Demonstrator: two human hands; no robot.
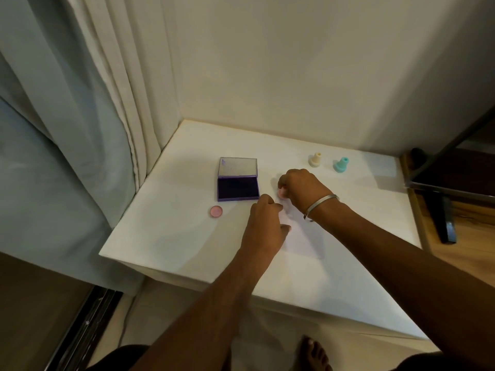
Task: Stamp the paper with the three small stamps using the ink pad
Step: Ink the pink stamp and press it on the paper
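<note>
Your right hand [300, 190] pinches the pink stamp [281, 193] on the thin white paper [302, 238]; your left hand [263, 223], fingers curled, pins its edge. Open purple ink pad [237, 188] at ten o'clock; cream stamp [315, 159] and teal stamp [341, 164], both flared, at one.

— Where does everything sit on the table [171, 245]?

— My ink pad [238, 187] lies open at ten o'clock from my left hand [263, 226], a cap [216, 211] at nine. The paper [300, 239] lies under both hands; two stamps [315, 159] [341, 164] stand behind, at one o'clock.
</note>
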